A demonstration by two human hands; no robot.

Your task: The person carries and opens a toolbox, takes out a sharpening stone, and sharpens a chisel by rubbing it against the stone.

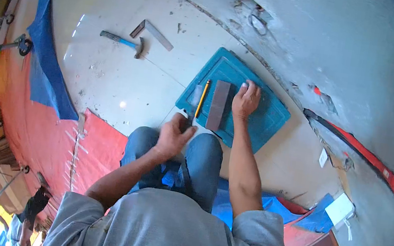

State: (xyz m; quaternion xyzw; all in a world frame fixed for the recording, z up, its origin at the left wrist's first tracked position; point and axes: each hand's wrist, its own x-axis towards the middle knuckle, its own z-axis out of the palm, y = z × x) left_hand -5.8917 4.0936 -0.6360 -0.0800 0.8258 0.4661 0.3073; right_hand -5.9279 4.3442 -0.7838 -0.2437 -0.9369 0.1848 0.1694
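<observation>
A teal plastic lid [265, 120] lies on the floor in front of my knees. On it rests a brown rectangular block [217, 105], with a yellow pencil [203, 97] along its left side. Left of the pencil is a pale greyish strip [197, 95]. My left hand [172, 135] is closed at the lid's near left edge, around a small dark and white item that I cannot make out. To the right of the block, my right hand [247, 100] touches the lid with its fingers curled; anything inside them is hidden.
A blue-handled hammer [120, 40] and a try square [154, 33] lie on the tiled floor, ahead to the left. A worn wall [347, 58] runs along the right. Red sheeting [39, 116] and a blue tarp [47, 61] are at the left.
</observation>
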